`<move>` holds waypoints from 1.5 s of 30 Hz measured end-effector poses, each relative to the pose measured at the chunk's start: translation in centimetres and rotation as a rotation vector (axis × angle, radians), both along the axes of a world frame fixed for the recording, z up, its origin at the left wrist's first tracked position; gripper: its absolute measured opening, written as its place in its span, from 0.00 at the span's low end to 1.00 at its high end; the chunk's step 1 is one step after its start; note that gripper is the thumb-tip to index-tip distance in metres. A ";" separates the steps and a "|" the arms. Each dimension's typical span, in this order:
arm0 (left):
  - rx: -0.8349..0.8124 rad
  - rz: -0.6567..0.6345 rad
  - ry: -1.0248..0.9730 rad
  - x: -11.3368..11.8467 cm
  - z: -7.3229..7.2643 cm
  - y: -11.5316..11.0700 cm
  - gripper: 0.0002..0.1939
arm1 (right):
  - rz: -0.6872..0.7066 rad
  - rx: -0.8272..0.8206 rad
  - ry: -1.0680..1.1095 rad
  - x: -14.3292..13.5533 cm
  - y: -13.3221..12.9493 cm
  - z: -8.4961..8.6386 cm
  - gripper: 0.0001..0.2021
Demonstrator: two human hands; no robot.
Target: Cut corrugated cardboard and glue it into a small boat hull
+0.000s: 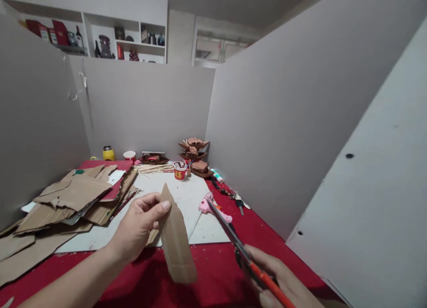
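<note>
Between the thumb and fingers of my left hand (143,223) is a long brown cardboard piece (178,246), pinched near its pointed upper end and hanging down toward the table's front. My right hand (273,274) grips scissors (230,232) with orange on the handle; the blades point up and to the left, and look nearly closed. The scissors are to the right of the cardboard, apart from it. Beyond the blade tips, a pink glue gun (206,203) lies on the white board (160,183).
Cardboard scraps (76,188) are piled at the left. Toward the back stand a red paper cup (180,172), a yellow bottle (108,153), thin sticks (155,168) and small brown boat models (193,154). Keys (239,204) lie by the right grey panel (283,99).
</note>
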State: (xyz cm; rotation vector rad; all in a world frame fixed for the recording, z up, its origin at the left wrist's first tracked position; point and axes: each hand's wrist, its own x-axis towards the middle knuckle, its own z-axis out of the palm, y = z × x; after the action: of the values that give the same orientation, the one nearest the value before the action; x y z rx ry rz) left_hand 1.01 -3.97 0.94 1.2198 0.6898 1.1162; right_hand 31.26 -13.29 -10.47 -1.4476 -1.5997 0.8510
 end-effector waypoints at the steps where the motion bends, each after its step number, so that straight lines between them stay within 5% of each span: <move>1: 0.006 -0.016 0.021 0.3 0.2 -0.3 0.12 | 0.032 0.025 0.005 -0.3 0.3 0.2 0.44; 14: 0.121 -0.096 0.084 3.1 1.1 -1.0 0.14 | 0.203 0.179 -0.184 -3.3 0.2 4.7 0.30; 25: 0.088 -0.144 0.036 2.8 0.1 0.0 0.13 | 0.275 0.131 -0.197 -4.2 2.0 4.9 0.20; 37: 0.092 -0.150 0.024 2.8 -0.5 0.1 0.12 | 0.326 0.132 -0.190 -5.6 2.8 3.9 0.20; 45: 0.050 -0.141 -0.010 3.0 -0.4 -0.2 0.14 | 0.372 0.059 0.002 -7.2 2.4 5.1 0.22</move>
State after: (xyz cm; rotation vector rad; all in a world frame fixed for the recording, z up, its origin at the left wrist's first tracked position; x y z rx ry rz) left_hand 4.04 -4.17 0.52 1.2845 0.5619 1.0269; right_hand 24.03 -10.88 -5.39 -1.1223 -1.9093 1.0024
